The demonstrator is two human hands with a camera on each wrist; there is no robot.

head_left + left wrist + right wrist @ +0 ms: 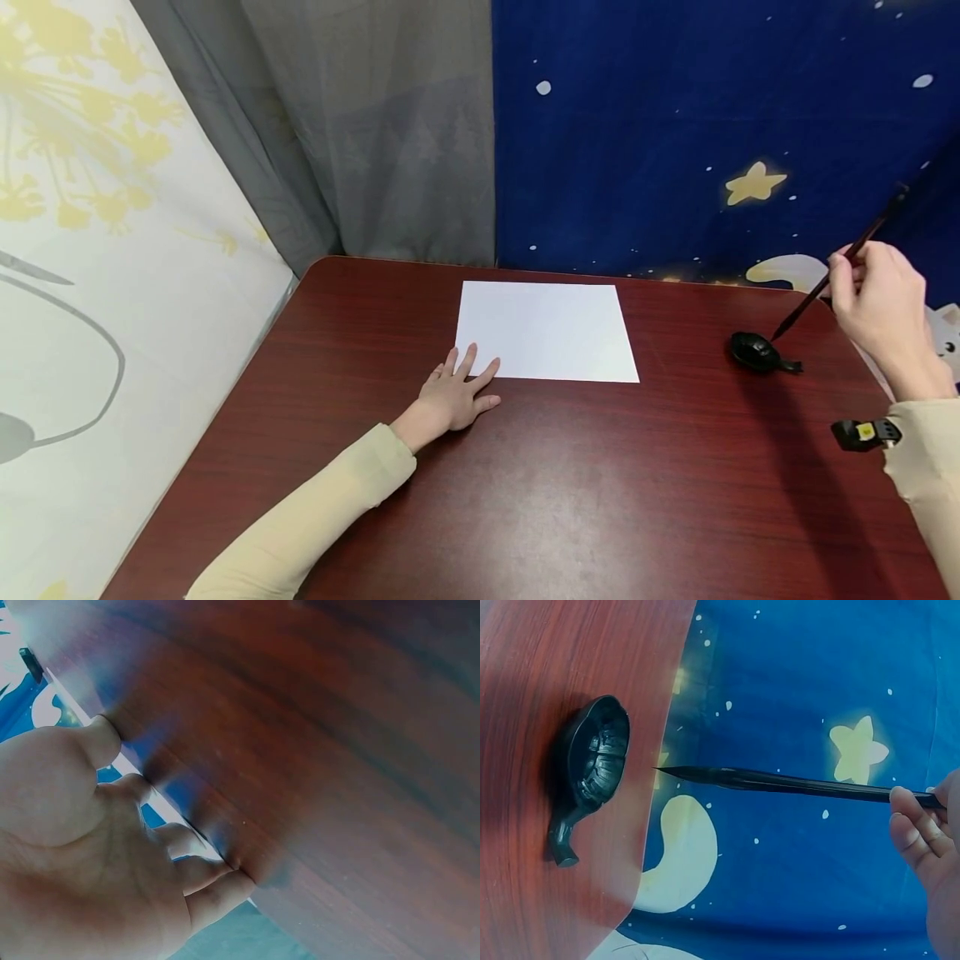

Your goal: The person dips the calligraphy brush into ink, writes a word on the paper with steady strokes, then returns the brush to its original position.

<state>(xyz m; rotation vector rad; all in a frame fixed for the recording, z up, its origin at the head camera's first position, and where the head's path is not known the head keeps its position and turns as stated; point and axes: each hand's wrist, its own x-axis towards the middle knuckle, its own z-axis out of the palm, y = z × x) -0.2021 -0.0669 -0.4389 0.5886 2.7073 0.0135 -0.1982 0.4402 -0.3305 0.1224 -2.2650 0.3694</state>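
A blank white sheet of paper (551,329) lies on the table. My left hand (452,400) rests on its near left corner with fingers spread; the left wrist view shows the palm side of that hand (97,840) at the paper's edge. At the right, my right hand (881,304) grips a dark calligraphy brush (806,305) by its handle, slanted with the tip downward. Close below the tip is a black ink dish (753,352) with a stem-like handle. In the right wrist view the pointed brush tip stands apart from the ribbed dish (604,754).
The dark red wooden table (570,483) ends at a grey curtain (405,133) and a blue starry curtain (637,150). A white patterned cloth (112,350) hangs at the left. A small black device (866,434) is attached by the right sleeve.
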